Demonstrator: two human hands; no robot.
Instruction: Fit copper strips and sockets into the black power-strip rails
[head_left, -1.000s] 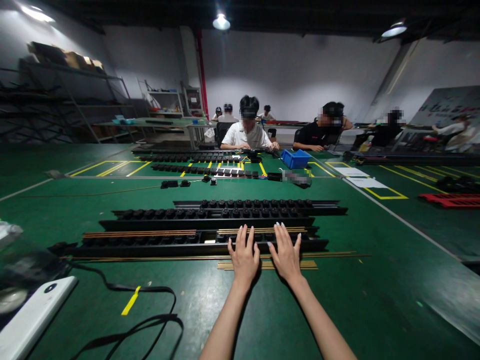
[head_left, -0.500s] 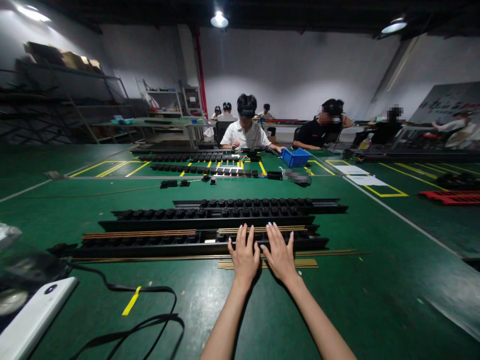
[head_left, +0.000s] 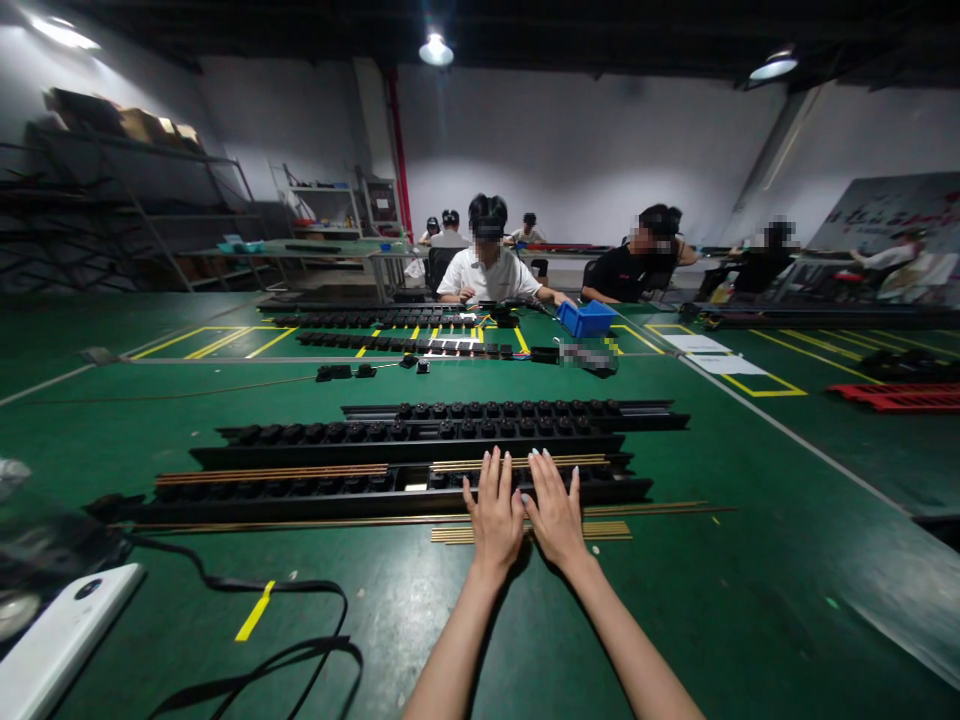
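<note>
My left hand (head_left: 495,515) lies palm down with straight fingers across the nearest black rail (head_left: 292,507). Beside it, my right hand (head_left: 555,505) is spread flat over the same rail, the two thumbs close together. Fingertips of both hands rest at a bundle of thin brass rods (head_left: 457,465) lying along the rail's top. Farther left on that rail is a bundle of copper-coloured rods (head_left: 270,475). Under my palms, partly hidden, are short brass rods (head_left: 452,534) on the table and a long thin rod (head_left: 300,525).
Behind the near rail stand more black rails (head_left: 525,410) with rows of round black parts. A white phone (head_left: 71,620) and a black strap (head_left: 285,585) lie at left. Across the green table (head_left: 750,600), a person in white (head_left: 487,270) sits by a blue bin (head_left: 587,319).
My hands have drawn slightly closer together over the rail, fingers still extended. The view has shifted a little; rods and rails look unmoved.
</note>
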